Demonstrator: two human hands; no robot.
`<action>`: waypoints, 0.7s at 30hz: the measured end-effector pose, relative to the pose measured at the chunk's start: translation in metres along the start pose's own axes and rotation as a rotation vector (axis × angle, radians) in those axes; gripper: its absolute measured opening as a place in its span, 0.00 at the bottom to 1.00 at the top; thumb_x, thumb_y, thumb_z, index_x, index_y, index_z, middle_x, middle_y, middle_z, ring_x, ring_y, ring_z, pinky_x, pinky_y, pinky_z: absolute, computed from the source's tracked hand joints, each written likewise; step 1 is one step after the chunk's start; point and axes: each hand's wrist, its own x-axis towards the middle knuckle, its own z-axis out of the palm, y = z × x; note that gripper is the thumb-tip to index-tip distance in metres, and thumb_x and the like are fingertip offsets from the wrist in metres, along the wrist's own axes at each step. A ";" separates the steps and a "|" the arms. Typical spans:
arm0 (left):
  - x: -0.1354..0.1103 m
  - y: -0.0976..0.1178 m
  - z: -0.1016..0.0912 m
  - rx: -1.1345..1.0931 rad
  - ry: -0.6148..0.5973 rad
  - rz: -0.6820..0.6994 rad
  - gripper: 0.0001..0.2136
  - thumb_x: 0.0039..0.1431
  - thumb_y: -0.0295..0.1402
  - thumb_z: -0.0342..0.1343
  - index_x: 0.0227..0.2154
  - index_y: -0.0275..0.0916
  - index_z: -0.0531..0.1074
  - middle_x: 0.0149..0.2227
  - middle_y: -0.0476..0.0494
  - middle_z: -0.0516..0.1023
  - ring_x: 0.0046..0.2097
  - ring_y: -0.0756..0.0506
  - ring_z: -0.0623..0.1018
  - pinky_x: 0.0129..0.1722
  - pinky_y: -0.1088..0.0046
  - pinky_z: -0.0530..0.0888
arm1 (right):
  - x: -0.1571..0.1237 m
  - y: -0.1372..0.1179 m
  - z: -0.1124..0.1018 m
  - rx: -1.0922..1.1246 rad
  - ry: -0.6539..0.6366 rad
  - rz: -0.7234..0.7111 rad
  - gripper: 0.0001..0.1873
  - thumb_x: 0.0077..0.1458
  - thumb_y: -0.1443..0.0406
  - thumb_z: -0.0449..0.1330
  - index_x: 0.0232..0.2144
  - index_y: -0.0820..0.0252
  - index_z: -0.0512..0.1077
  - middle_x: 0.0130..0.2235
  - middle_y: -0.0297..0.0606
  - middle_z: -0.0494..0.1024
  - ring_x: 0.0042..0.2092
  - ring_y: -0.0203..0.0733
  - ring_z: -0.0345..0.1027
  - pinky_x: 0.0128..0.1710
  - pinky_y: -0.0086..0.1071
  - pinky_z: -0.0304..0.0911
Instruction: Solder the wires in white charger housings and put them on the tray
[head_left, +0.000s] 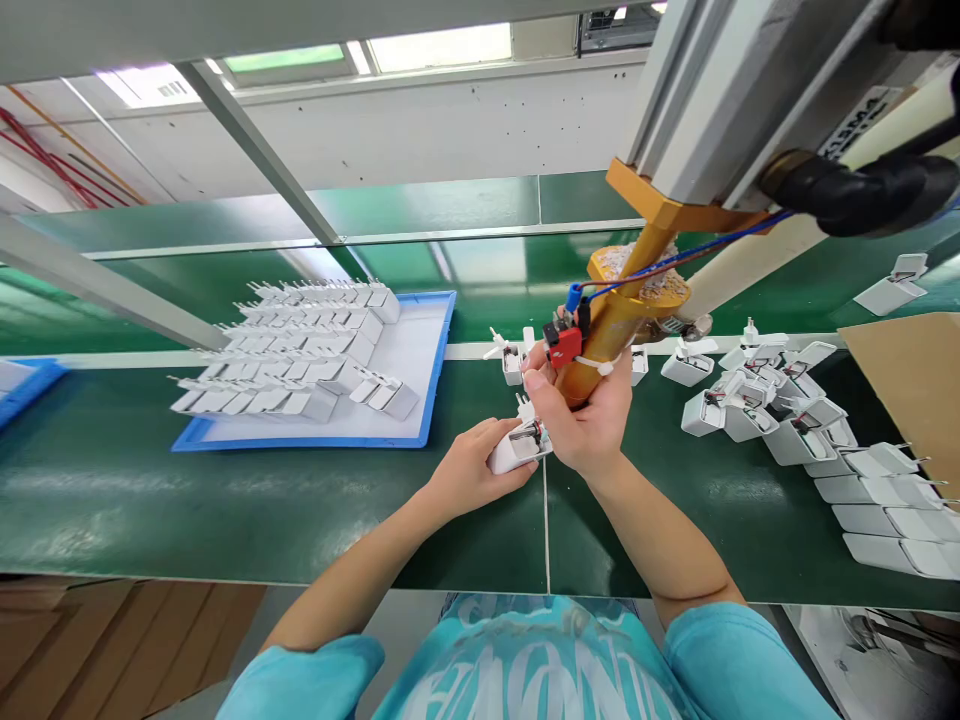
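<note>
My left hand [478, 465] is closed around a white plug adapter housing [513, 450], its open side up so that parts inside show. In my right hand [596, 425] is a yellow glue gun [611, 335], the fingers wrapped round its lower end. A red switch [564, 343] with blue wires is fixed to the gun's side. The gun's tip is hidden behind my right hand, just above the housing, so I cannot tell if they touch. Another opened adapter [511, 362] stands just beyond my hands.
Left of my hands, a blue-rimmed tray [429, 400] carries rows of white adapters [300, 350]. More opened adapters [750, 395] lie heaped on the right, beside stacked ones [892, 520] and a cardboard sheet [911, 375]. A grey metal cylinder [720, 100] hangs overhead, joined to the gun.
</note>
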 end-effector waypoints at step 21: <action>0.012 0.001 0.046 -0.268 0.027 -0.064 0.16 0.53 0.35 0.58 0.45 0.37 0.71 0.38 0.42 0.81 0.40 0.41 0.80 0.39 0.67 0.78 | 0.004 -0.008 0.002 -0.034 0.006 -0.067 0.20 0.48 0.64 0.67 0.38 0.51 0.61 0.23 0.23 0.65 0.27 0.35 0.66 0.31 0.33 0.68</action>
